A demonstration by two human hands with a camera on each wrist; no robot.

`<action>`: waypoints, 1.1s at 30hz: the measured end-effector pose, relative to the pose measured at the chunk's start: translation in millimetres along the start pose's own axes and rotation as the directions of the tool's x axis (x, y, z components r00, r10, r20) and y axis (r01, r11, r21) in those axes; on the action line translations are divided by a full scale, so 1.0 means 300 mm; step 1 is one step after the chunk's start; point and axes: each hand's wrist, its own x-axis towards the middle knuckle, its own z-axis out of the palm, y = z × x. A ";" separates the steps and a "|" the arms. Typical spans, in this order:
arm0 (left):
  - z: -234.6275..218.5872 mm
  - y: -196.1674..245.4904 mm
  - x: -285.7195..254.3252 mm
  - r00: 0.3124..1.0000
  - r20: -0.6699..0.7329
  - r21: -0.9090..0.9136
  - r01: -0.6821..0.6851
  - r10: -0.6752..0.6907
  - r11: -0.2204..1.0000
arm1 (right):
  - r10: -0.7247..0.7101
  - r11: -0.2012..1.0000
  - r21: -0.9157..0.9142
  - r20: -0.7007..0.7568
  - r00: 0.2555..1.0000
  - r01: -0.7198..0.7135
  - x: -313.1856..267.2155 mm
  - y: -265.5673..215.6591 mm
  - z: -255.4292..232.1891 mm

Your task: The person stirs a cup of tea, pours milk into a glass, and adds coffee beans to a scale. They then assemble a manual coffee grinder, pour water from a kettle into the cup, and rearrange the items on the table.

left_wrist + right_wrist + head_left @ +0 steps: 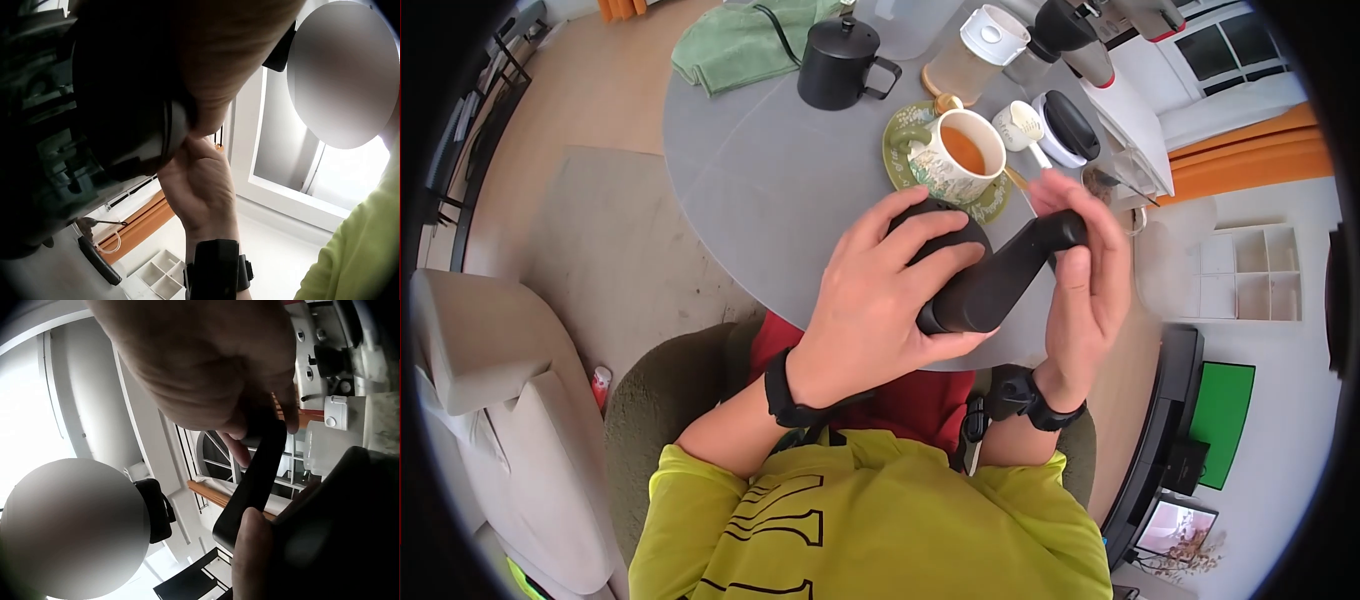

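Observation:
My left hand (870,290) grips a black round-bodied object (935,228), its fingers spread over the body and its thumb underneath. A long black handle (1005,280), wide at the lower end, slants up towards the right. My right hand (1090,290) curves round the handle's rounded upper end. From the right wrist the handle (262,465) shows between both hands, with the left thumb (253,528) against it. The body (134,119) is large and dark in the left wrist view. Just beyond it, a patterned cup (962,155) of orange-brown liquid sits on a green saucer (895,160).
Behind the cup, the round grey table (740,190) bears a black kettle (837,65), a green cloth (735,45), a white-topped jar (980,55), a small cup with a scoop (1018,125) and a black-lidded container (1070,128). A beige sofa (510,420) stands at left.

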 end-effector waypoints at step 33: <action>0.022 -0.002 0.007 0.998 0.043 0.048 -0.041 0.039 0.998 | -0.201 0.962 -0.178 0.059 0.978 0.208 0.008 0.081 -0.064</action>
